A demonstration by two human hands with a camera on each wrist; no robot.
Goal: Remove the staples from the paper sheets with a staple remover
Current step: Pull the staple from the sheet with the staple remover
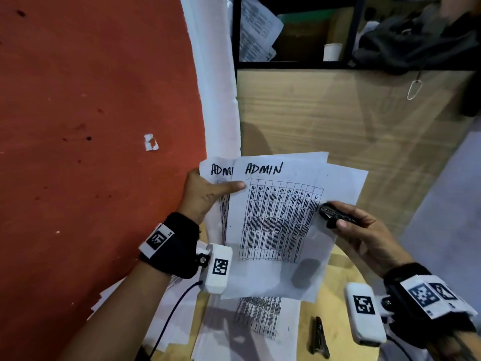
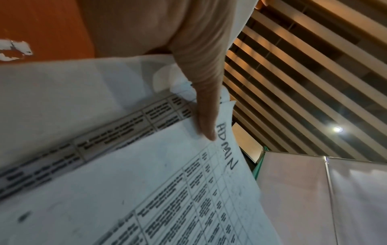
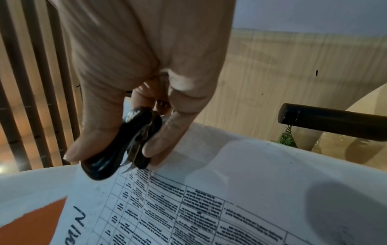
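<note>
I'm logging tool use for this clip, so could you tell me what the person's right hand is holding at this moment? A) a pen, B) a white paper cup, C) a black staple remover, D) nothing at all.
C: the right hand pinches a black staple remover between thumb and fingers, its metal tips at the right edge of the ADMIN sheets that the left hand holds.
</note>
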